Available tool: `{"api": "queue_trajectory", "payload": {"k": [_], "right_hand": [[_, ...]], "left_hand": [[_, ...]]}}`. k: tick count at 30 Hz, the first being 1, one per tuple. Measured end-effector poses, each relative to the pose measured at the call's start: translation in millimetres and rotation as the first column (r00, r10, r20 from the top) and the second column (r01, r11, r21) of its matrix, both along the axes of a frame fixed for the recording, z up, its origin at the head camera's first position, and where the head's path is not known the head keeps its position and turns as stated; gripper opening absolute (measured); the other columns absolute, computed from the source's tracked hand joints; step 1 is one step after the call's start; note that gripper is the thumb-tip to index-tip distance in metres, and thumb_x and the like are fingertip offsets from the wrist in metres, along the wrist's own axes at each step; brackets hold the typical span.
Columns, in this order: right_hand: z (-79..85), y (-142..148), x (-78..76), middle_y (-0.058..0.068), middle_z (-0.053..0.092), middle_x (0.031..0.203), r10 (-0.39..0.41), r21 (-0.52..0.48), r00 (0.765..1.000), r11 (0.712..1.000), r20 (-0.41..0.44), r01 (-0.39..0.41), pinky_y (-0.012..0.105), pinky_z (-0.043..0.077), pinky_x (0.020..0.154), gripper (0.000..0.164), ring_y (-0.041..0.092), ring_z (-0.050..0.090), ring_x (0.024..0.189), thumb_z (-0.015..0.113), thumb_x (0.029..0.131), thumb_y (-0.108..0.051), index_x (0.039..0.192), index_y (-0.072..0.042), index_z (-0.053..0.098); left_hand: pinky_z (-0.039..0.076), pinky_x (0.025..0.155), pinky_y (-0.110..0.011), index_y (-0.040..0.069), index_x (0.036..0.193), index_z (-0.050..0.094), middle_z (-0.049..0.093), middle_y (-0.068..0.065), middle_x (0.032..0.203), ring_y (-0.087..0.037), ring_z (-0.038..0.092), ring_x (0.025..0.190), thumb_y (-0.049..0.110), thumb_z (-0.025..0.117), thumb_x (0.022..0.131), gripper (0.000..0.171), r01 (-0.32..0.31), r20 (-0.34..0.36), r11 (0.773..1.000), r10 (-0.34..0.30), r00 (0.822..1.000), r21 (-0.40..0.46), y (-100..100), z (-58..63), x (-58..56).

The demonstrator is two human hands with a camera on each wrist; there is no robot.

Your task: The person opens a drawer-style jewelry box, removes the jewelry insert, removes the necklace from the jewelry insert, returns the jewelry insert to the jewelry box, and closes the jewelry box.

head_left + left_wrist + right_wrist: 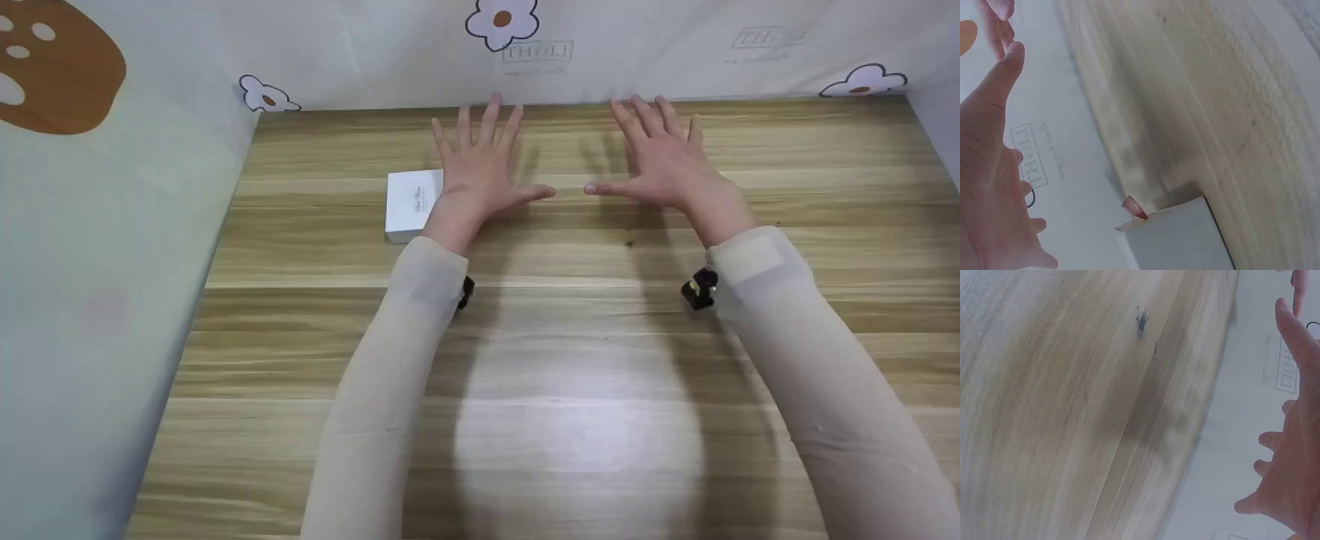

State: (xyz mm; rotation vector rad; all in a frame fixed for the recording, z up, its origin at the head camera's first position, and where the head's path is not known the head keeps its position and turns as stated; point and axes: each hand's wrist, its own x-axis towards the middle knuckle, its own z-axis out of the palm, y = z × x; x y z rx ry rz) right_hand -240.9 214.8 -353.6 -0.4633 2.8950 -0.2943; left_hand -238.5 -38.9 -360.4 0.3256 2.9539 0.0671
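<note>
Both hands are held out over the wood-grain table with fingers spread, and neither holds anything. The left hand (478,169) overlaps the right side of a small white box (411,202) in the head view. That box has small dark print on its top. In the left wrist view the box (1179,239) lies below the hand, with a short reddish-brown ribbon tab (1135,207) at its edge. The right hand (670,165) is spread to the right of the left one, thumb pointing inward toward the left thumb. In the right wrist view bare tabletop lies beside the right hand (1292,461).
A pale wall covering with flowers (502,21) and faint lettering rises along the table's (300,360) back edge. Another pale wall with a brown spotted pattern (64,71) borders the left side. Small dark marks (1141,323) show on the tabletop. Each wrist carries a small black camera (700,289).
</note>
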Motion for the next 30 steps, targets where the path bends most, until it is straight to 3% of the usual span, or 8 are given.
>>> {"api": "queue_trajectory", "payload": {"k": [12,21,30], "right_hand": [[1.3,1.4,2.3,0.008,-0.006,0.169,0.019,-0.032,1.0,0.999,0.02,-0.018,0.075,-0.003,0.115,0.118,0.041,-0.005,0.155,0.058,0.077,-0.081,0.16,-0.028,-0.007],[-0.9,2.0,3.2,0.015,0.005,0.168,0.031,-0.049,0.999,0.998,0.023,-0.03,0.074,0.004,0.117,0.118,0.045,0.003,0.153,0.063,0.078,-0.077,0.161,-0.024,0.0],[-2.5,4.0,5.5,0.019,0.013,0.166,0.054,-0.072,0.998,0.996,0.034,-0.052,0.065,0.01,0.122,0.115,0.048,0.011,0.151,0.068,0.079,-0.07,0.162,-0.02,0.005]], "left_hand": [[0.005,0.123,-0.066,0.033,0.159,-0.009,-0.016,0.001,0.168,-0.039,0.0,0.155,0.089,0.049,0.075,0.117,0.006,0.024,0.999,-0.007,1.0,0.033,-16.1,6.1,4.4],[0.004,0.123,-0.066,0.031,0.161,0.002,0.002,0.0,0.17,-0.037,0.006,0.156,0.086,0.052,0.076,0.113,-0.009,0.066,0.999,0.005,0.998,0.052,-27.6,7.6,4.2],[0.009,0.123,-0.065,0.026,0.16,0.017,0.02,-0.004,0.167,-0.038,0.018,0.153,0.079,0.056,0.081,0.103,0.005,0.126,0.997,-0.015,0.992,0.083,-45.0,13.2,9.1]]}}
